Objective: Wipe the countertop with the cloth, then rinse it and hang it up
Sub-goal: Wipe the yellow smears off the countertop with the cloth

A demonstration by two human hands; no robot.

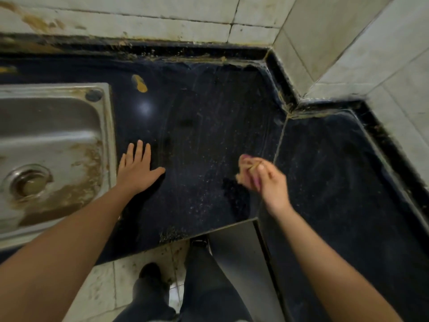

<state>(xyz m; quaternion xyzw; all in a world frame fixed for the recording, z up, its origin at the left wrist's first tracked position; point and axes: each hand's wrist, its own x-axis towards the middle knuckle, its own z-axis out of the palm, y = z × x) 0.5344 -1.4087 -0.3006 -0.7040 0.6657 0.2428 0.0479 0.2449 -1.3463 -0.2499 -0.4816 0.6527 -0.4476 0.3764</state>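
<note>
The dark speckled countertop [209, 126] fills the middle of the head view, streaked with wet wipe marks and crumbs. My left hand [137, 170] lies flat on it with fingers spread, just right of the sink, holding nothing. My right hand [267, 180] hovers blurred over the counter near the seam between the two slabs, fingers closed around a small bunched pinkish cloth [246, 168] that sticks out past the fingertips. Most of the cloth is hidden inside the fist.
A stained steel sink [53, 126] with a round drain [29, 182] sits at the left. A yellow smear [139, 83] marks the counter behind it. Dirty tiled walls [162, 17] border the back and right. The counter's front edge cuts in above my legs [197, 287].
</note>
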